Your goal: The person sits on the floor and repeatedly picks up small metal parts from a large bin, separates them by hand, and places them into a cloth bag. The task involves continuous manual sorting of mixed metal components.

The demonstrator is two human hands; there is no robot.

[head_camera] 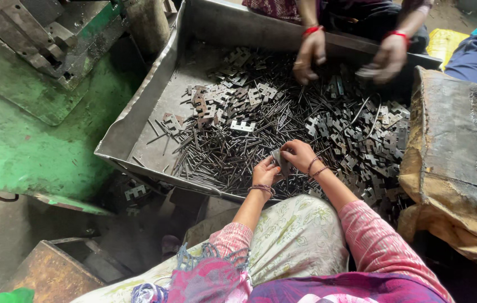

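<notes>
Tray point(137, 120): metal, heaped with pins point(216, 151) and hinge plates point(356, 134).
Left hand point(265, 173): fingers pinched on small hinge plate point(279, 159), near tray's front edge.
Right hand point(300, 154): gripping same plate.
Co-worker's hands point(311, 56): sorting at far side.

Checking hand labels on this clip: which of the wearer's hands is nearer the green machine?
Left. The left hand lies on the side toward the green machine; the right hand is just beyond it, farther away.

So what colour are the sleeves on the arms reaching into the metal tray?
Pink long sleeves, seen in the head view, ending above the beaded bracelets.
</notes>
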